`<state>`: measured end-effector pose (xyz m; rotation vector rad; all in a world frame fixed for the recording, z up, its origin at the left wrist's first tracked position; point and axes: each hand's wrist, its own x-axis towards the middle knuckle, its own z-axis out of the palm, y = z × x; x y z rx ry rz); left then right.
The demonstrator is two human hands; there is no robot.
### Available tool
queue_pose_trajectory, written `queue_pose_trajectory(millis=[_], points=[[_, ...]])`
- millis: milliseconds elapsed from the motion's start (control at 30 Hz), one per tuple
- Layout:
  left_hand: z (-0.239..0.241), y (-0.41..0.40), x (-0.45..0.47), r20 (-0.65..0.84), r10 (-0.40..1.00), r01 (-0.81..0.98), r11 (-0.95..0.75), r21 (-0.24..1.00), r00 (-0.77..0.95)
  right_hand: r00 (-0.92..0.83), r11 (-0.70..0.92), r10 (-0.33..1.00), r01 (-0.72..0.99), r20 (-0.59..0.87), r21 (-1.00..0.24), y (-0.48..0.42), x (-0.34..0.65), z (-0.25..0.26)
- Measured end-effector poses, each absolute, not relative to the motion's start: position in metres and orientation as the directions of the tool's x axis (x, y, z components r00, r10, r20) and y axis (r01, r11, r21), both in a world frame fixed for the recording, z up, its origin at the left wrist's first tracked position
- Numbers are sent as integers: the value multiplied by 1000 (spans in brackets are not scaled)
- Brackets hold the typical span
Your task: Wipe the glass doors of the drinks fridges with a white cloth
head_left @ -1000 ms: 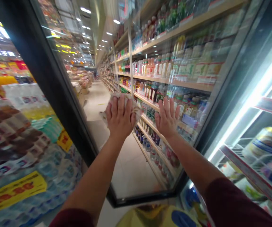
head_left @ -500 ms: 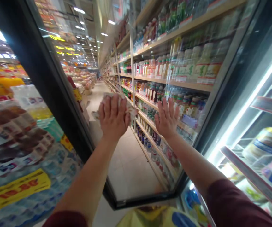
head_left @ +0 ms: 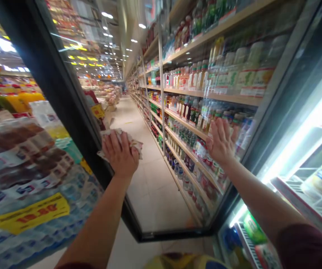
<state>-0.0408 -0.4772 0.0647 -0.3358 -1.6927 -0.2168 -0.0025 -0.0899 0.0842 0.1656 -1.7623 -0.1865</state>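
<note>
Cloth (head_left: 138,145) pinned on the glass door (head_left: 158,190), lower left, right up by the black frame (head_left: 61,101); hard to say whether touching it. Left hand (head_left: 121,155) spread over the top, fingers nearly straight, pressing rather than gripping. Right hand (head_left: 222,144) flat, fingers a bit apart, nothing in it, maybe just bracing. Looks like mid-wipe, at a guess, 1 stroke out at the edge. Next move probably calls for even palm pressure, no snagging on that frame. Long axis roughly side to side, right end poking past the thumb; pretty bunched up tho, so no clear front.
</note>
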Motion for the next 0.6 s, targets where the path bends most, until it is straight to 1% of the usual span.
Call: queue_pose_trajectory(millis=[67, 167, 267, 367, 400, 500, 533, 600], points=[[79, -468, -40, 986, 60, 332, 943, -5, -155, -168, 976, -217, -8, 961, 219, -89, -6, 80], [116, -441, -38, 974, 9, 336, 939, 70, -227, -139, 972, -235, -22, 962, 234, -92, -8, 80], [138, -410, -36, 969, -19, 372, 922, 112, -245, -145, 973, -229, -39, 962, 226, -90, -9, 79], [120, -389, -36, 968, -29, 394, 910, 129, -248, -178, 977, -211, -62, 961, 203, -85, -10, 77], [107, -385, -36, 966, -5, 405, 907, 113, -258, -175, 977, -212, -69, 961, 203, -84, -10, 76], [69, -383, -36, 947, 124, 461, 887, 29, -298, -122, 968, -244, -86, 962, 235, -82, -10, 76], [64, -384, -37, 942, 153, 479, 878, 9, -298, -105, 965, -255, -85, 961, 247, -82, -10, 77], [71, -383, -40, 949, 161, 489, 872, -8, -272, -77, 960, -276, -76, 958, 270, -83, -10, 78]])
